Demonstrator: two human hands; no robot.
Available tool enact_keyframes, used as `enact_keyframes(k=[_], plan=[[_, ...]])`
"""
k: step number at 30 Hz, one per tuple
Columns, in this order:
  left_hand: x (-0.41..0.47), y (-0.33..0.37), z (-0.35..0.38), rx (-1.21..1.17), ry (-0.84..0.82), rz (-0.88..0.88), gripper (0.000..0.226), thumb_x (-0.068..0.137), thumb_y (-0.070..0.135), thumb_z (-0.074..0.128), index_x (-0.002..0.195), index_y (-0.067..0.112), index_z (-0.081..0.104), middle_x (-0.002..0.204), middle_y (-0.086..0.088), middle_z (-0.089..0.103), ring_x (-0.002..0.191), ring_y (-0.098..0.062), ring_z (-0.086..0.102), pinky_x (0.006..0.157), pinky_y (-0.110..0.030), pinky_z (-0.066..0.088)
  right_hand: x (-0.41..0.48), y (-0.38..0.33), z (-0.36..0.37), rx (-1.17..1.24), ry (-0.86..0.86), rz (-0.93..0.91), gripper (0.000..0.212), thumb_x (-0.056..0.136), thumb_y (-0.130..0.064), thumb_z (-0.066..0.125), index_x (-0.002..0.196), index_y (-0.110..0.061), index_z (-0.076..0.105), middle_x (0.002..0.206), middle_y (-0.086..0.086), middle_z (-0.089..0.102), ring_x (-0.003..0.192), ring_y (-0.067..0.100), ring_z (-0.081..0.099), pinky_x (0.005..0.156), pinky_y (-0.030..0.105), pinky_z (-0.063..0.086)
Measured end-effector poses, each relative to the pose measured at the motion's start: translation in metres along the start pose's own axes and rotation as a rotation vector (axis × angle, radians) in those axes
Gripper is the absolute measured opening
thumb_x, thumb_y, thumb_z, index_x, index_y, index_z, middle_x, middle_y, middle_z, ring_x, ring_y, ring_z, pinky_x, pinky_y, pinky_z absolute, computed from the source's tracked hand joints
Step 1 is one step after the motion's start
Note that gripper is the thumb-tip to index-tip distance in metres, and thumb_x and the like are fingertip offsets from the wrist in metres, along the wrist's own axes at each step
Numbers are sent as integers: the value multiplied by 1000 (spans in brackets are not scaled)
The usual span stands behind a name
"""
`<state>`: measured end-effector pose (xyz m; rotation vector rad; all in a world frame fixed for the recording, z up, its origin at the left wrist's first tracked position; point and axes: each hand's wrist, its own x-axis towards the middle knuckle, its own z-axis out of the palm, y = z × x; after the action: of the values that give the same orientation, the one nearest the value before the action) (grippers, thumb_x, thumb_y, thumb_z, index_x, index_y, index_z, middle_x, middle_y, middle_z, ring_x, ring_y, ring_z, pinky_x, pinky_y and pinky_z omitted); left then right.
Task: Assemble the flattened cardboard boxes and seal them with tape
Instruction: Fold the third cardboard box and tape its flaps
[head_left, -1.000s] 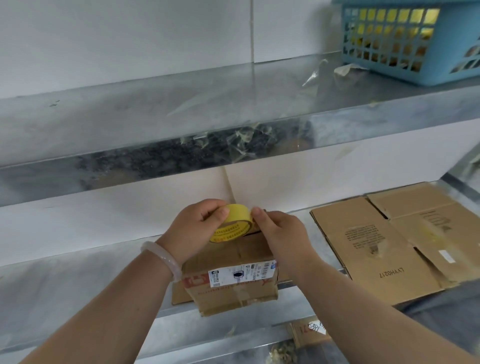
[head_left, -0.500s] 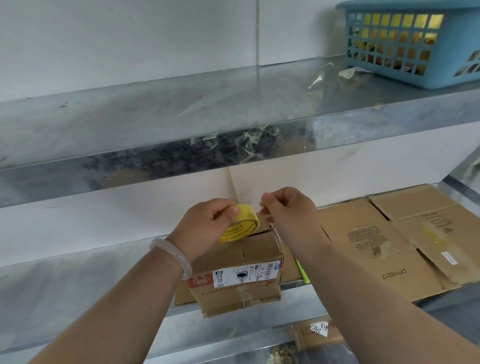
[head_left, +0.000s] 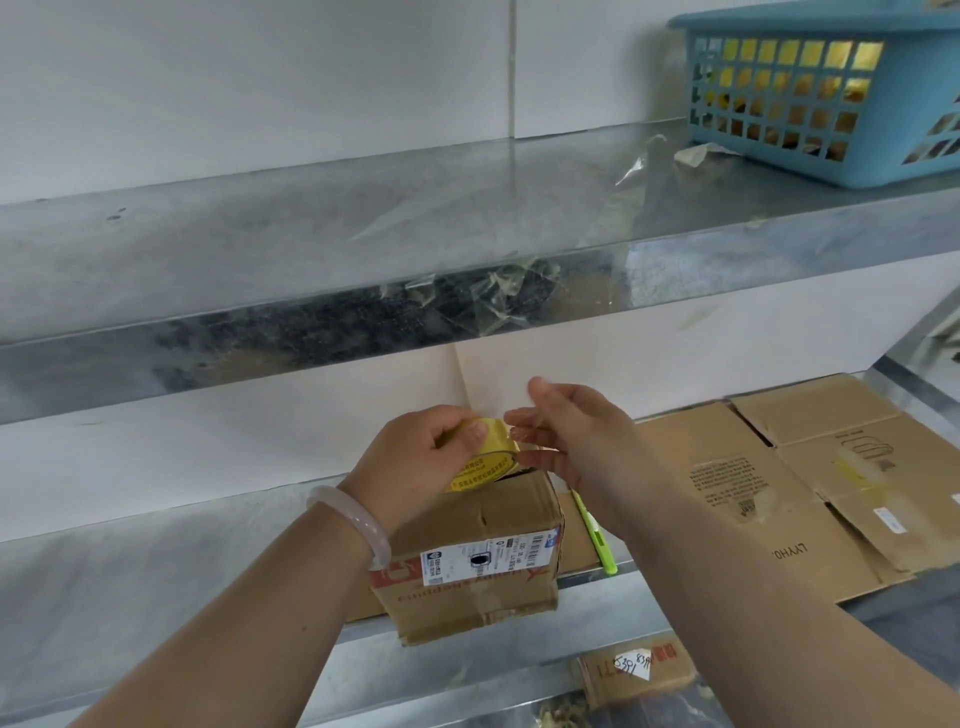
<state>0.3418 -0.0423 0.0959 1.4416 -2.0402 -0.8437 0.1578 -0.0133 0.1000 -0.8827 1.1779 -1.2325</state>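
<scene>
On near edge of lower shelf (head_left: 156, 571): small cardboard box (head_left: 478, 551), set up, top flaps down, printed label on near face. Atop its far left corner: yellow tape roll (head_left: 488, 460), tilted, clasped by left hand (head_left: 415, 462), thumb over the rim. Pale bracelet (head_left: 353, 525) at that wrist. Just right of roll: right hand (head_left: 576, 441), fingers loosely spread, thumb raised, nothing visibly gripped; fingertips (head_left: 519, 418) close against the roll's right edge. Any clear tape end between roll and fingertips: impossible to tell.

Right of box: slim green tool (head_left: 597, 540), perhaps a cutter, lying flat. Farther right: flattened cardboard boxes (head_left: 779, 493), not yet set up. Far right on upper shelf (head_left: 260, 244): blue basket (head_left: 821, 93); tape scraps (head_left: 493, 296) stuck along that shelf's front edge.

Step in hand, by judgement: sealing of this box, at the stage of finding and lifting the free tape end.

Next move, likely: pinch the end with right fingertips, draw a length off to the right, lay along top seam, press flat, cut. Calls for a firm left-hand hold on the roll and a light nail pick. Risk: tape folding back on itself.
</scene>
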Motion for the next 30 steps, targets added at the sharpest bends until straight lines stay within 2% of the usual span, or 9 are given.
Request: enact_keyframes(k=[3, 6, 9, 11, 14, 18, 21, 25, 30], plan=[[0, 1, 0, 8, -21, 14, 24, 94, 48, 48, 101, 36, 68, 83, 14, 68, 79, -3, 62, 68, -25, 47, 2, 6, 3, -186, 41, -44, 30, 83, -15, 76, 111, -16, 64, 86, 5, 74, 78, 17, 73, 75, 32, 61], [-1, 1, 2, -35, -17, 1, 22, 89, 55, 50, 90, 39, 65, 77, 14, 65, 74, -3, 60, 64, -21, 42, 6, 13, 6, -16, 91, 28, 13, 85, -5, 72, 97, -9, 72, 83, 9, 69, 67, 12, 70, 68, 28, 59], [-6, -3, 1, -106, -6, -24, 44, 75, 69, 41, 88, 32, 63, 72, 9, 65, 70, -4, 60, 62, -17, 45, 13, 17, 5, 143, 125, 88, 9, 85, -4, 73, 93, -5, 71, 82, 9, 67, 64, 9, 68, 64, 26, 57], [-11, -10, 0, -198, -38, -39, 43, 76, 65, 42, 96, 34, 63, 83, 10, 70, 79, 1, 62, 67, -12, 46, 17, 19, 0, 214, 167, 114, 9, 86, -5, 72, 94, -6, 70, 84, 9, 68, 68, 11, 67, 65, 29, 58], [-17, -21, -2, -284, -87, -32, 36, 79, 56, 50, 105, 35, 63, 98, 8, 70, 91, -4, 64, 81, -23, 51, 18, 23, -4, 304, 175, 175, 11, 88, -5, 70, 99, -4, 67, 86, 10, 68, 74, 15, 66, 64, 32, 59], [-13, -21, -1, -303, -13, -21, 27, 83, 50, 50, 102, 35, 63, 87, 13, 68, 85, 0, 63, 73, -15, 47, 16, 34, 6, 371, 224, 221, 11, 90, -8, 68, 100, -5, 64, 92, 14, 64, 82, 18, 62, 65, 38, 60], [-11, -20, 1, -279, 2, -20, 18, 89, 42, 52, 102, 34, 62, 85, 10, 67, 83, 0, 61, 70, -12, 46, 15, 43, 12, 289, 330, 163, 8, 91, -12, 67, 98, -9, 64, 102, 12, 63, 89, 19, 65, 67, 38, 61], [-12, -19, 5, -268, 26, -12, 19, 89, 42, 54, 103, 32, 63, 88, 9, 67, 84, 0, 61, 70, -11, 46, 13, 53, 20, 93, 454, 13, 2, 94, -18, 64, 92, -17, 63, 98, 4, 63, 87, 16, 66, 59, 28, 59], [-7, -20, 2, -228, 42, -9, 17, 91, 37, 58, 104, 30, 66, 90, 9, 68, 84, -2, 62, 68, -10, 45, 14, 62, 27, -97, 532, -118, 12, 98, -20, 58, 86, -24, 56, 88, -3, 61, 66, 12, 67, 53, 24, 57]])
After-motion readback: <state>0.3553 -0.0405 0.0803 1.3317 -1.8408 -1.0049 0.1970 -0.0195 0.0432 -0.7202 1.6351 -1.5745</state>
